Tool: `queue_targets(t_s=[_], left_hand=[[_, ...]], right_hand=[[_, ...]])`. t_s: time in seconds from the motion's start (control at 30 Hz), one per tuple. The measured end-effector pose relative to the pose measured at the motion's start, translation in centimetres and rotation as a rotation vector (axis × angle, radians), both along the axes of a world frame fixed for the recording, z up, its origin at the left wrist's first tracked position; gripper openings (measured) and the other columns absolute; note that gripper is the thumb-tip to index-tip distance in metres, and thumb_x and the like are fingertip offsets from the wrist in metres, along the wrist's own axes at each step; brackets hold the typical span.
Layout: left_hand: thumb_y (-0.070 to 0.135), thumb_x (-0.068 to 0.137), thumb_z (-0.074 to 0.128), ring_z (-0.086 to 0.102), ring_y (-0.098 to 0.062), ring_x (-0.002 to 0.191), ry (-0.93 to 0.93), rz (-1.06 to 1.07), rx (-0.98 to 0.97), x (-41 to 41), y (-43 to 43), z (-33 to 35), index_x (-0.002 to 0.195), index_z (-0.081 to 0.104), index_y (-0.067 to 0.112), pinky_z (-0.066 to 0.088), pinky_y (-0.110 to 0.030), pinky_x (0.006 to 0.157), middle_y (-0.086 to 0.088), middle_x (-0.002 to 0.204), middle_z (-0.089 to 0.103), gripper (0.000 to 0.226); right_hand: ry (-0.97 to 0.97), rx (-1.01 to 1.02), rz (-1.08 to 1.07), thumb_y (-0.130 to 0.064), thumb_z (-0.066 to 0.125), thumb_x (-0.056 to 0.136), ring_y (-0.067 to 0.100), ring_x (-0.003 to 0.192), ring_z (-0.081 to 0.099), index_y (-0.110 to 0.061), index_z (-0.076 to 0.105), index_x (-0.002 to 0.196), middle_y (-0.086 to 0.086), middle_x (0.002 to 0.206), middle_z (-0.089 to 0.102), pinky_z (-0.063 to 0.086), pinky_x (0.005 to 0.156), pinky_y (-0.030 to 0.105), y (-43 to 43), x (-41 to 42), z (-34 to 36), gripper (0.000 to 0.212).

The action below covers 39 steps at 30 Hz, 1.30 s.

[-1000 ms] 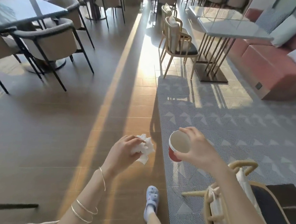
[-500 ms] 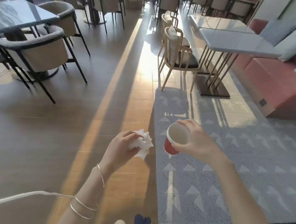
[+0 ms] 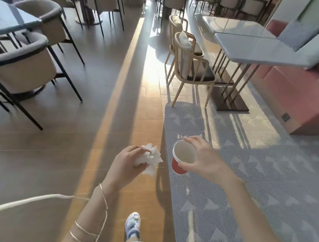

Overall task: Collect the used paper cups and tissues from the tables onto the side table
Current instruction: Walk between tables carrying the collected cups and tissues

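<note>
The paper cup (image 3: 179,165) is red on the outside with a pale, plain lining, and nothing shows inside it. It stands close to upright in the air. Its long axis runs from the round mouth, which faces up toward the camera, down to the narrower base, which points at the floor. The right hand (image 3: 207,159) grips it from the right side. The fingers curl over the far rim and the thumb presses the near wall just under the lip.

The tissue (image 3: 152,158) is white and crumpled into a loose bunch with no clear long axis. Its ragged corners stick out to the right and downward from the left hand (image 3: 125,163), whose fingers are curled round it. Thin bracelets (image 3: 82,234) ring the left forearm.

Both things hang in mid-air in front of the person, near each other but apart. The tissue is above the sunlit wooden floor (image 3: 116,136), and the cup is above the edge of the grey patterned rug (image 3: 245,174). A pale shoe (image 3: 132,226) rests on the floor below.

Farther off on the right, a wooden chair (image 3: 190,66) faces a light-topped desk (image 3: 254,50) beside a pink sofa (image 3: 298,92). On the left, dark-framed chairs (image 3: 20,67) surround a dark desk (image 3: 7,21). A white cord (image 3: 17,203) crosses the lower left corner.
</note>
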State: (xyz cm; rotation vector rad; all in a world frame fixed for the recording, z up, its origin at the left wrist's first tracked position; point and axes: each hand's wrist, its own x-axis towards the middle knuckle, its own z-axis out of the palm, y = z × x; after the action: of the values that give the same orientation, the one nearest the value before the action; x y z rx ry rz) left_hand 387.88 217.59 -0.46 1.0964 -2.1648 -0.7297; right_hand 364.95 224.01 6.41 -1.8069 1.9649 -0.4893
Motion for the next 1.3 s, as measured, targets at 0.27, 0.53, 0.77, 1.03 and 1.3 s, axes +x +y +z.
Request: queue_targets(t_s=[0.27,0.53,0.77,1.03,1.3], left_hand=[[0.005,0.066,0.079,0.059,-0.015,0.089,-0.020,0.004,0.008,0.8,-13.3,1.0,0.096,0.070,0.016,0.040,-0.021,0.075,0.007,0.100,0.065,0.033],[0.002,0.067,0.079,0.061,-0.015,0.092,0.045,0.059,0.091,-0.1,-24.6,-1.3,0.096,0.070,0.013,0.044,-0.024,0.079,0.005,0.100,0.066,0.032],[0.003,0.068,0.079,0.061,-0.011,0.098,0.053,0.020,0.094,-3.6,-38.6,-0.6,0.097,0.069,0.015,0.046,-0.024,0.083,0.005,0.102,0.066,0.033],[0.004,0.070,0.079,0.061,-0.001,0.093,0.222,0.126,0.115,-6.9,-52.2,0.2,0.095,0.064,0.034,0.047,-0.016,0.077,0.011,0.101,0.066,0.042],[0.008,0.069,0.079,0.058,0.003,0.092,0.161,0.115,0.131,-8.9,-65.6,-1.9,0.099,0.069,0.021,0.041,-0.008,0.076,0.011,0.100,0.066,0.034]], right_hand=[[-0.015,-0.028,0.029,-0.042,0.073,0.068,0.010,0.118,0.040,-0.022,0.038,0.136,-0.008,0.131,0.040,0.037,0.093,0.027,-13.9,1.8,1.1,0.079],[-0.074,0.007,0.056,-0.036,0.074,0.069,0.008,0.117,0.040,-0.020,0.039,0.137,-0.009,0.130,0.039,0.032,0.091,0.020,-26.7,0.0,-1.3,0.078],[-0.068,-0.036,0.048,-0.037,0.073,0.069,0.008,0.118,0.040,-0.023,0.038,0.136,-0.011,0.132,0.039,0.031,0.090,0.019,-41.9,-4.1,-0.5,0.077],[-0.072,-0.058,0.110,-0.039,0.074,0.069,0.006,0.119,0.037,-0.021,0.038,0.136,-0.008,0.134,0.039,0.027,0.091,0.018,-56.6,-7.3,0.7,0.079],[-0.063,-0.027,0.098,-0.038,0.074,0.068,0.002,0.117,0.037,-0.021,0.038,0.137,-0.011,0.132,0.039,0.027,0.089,0.017,-68.8,-9.2,-1.0,0.079]])
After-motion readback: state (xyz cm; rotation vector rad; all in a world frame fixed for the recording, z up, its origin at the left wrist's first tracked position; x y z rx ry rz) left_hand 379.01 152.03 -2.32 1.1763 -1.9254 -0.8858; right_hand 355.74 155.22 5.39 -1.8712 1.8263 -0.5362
